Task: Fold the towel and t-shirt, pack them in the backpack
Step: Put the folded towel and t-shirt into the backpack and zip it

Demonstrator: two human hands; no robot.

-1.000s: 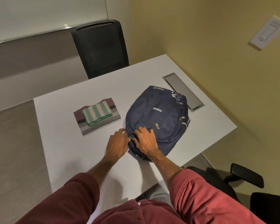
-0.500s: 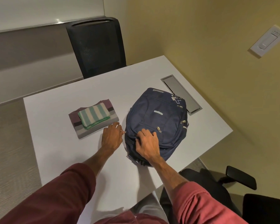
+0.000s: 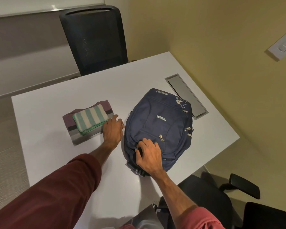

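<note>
From the head view, a navy backpack (image 3: 160, 128) lies flat on the white worktop (image 3: 45, 152), its front face up and its top end nearest the person. The right hand (image 3: 149, 157) presses on that near end, its fingers (image 3: 139, 147) curled and gripping a fold of the fabric just below a front-pocket zip pull (image 3: 161, 137). The left hand (image 3: 113, 131) sits at the backpack's left edge, thumb and forefinger pinched together on what looks like a small metal zipper pull (image 3: 123, 126), though it is too small to be sure. Just left of that hand lies the folded t-shirt (image 3: 69, 120), purple with grey and dark stripes, and stacked on it the folded towel (image 3: 89, 119), striped green and white. Both are outside the backpack. A black chair (image 3: 94, 38) stands at the far side of the worktop, and a metal cable hatch (image 3: 186, 95) is set into the surface beyond the backpack.
</note>
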